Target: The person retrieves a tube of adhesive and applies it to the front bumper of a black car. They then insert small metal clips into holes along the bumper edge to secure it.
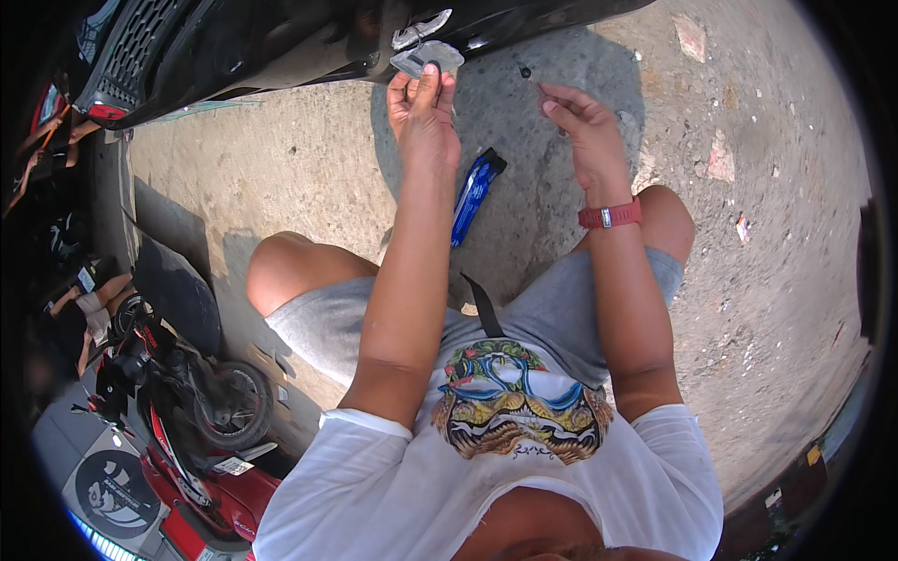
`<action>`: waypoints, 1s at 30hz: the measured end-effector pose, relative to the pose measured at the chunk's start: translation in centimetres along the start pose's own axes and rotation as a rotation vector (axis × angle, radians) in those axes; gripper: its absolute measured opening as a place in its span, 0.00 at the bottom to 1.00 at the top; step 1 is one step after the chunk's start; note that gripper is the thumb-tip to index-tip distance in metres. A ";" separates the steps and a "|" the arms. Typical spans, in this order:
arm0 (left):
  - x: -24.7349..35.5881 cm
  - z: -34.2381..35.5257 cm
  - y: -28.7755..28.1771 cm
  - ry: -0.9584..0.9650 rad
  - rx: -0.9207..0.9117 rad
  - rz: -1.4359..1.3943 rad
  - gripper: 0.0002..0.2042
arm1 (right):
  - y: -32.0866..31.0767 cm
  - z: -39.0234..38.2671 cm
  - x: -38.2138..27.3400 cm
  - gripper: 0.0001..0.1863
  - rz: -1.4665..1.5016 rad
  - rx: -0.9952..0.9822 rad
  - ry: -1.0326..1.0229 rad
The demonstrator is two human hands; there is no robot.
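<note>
At eleven o'clock, a glossy black car panel [281, 51] curves over rough, gritty concrete [309, 150]. Just short of twelve, the left hand [426, 112] has its grip clamped on a grey piece [452, 57], thin, flat, round-edged, beneath the panel's ragged whitish patch [421, 29]. Just past twelve lies a shiny blue packet [477, 196]. At one, the right hand [585, 117] has thumb and fingertips close; whether they hold anything, I cannot tell.
</note>
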State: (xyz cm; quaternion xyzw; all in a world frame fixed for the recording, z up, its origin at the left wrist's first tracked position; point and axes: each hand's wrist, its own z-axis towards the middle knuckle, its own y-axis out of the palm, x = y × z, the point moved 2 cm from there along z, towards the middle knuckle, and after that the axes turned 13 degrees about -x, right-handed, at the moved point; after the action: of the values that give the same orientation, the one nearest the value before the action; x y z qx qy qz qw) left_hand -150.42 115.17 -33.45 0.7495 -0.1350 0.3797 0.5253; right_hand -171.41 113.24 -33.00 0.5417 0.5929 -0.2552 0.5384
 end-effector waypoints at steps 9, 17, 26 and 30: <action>1.2 0.0 2.0 0.074 -0.087 -0.103 0.18 | 0.2 -0.1 -0.4 0.15 0.078 0.005 -0.033; 1.1 -0.5 2.0 0.082 -0.183 0.003 0.24 | 0.1 -0.6 -0.9 0.15 0.165 -0.067 -0.065; 1.2 -0.7 1.5 0.069 -0.249 0.093 0.29 | 3.7 -1.6 -5.6 0.14 -0.141 -0.135 -0.113; 0.8 -0.1 0.9 0.058 -0.248 0.124 0.27 | 5.5 -0.7 -6.7 0.14 -0.172 -0.157 -0.135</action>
State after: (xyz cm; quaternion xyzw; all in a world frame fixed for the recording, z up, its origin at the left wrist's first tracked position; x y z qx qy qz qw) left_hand -150.50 115.01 -32.25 0.6577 -0.2118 0.4130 0.5932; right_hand -167.75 112.98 -25.15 0.4267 0.6177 -0.2894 0.5938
